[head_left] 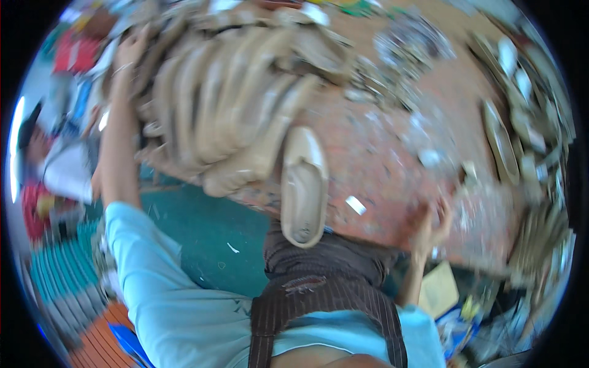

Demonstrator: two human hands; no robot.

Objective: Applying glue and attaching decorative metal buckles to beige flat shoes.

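My left arm stretches far out to the left, and my left hand is at the far left end of a pile of beige shoes. Blur hides whether its fingers grip a shoe there. A single beige slip-on shoe lies at the table's near edge, its toe pointing away from me and its heel over my lap. To the right of it, my right hand is low over the table's front edge, fingers apart and holding nothing that I can see. A small white slip lies between that shoe and my right hand.
The worn reddish table carries small scraps and a clear plastic bag at the back. More beige shoes line the right edge. Another person is at the far left, near teal stacked material.
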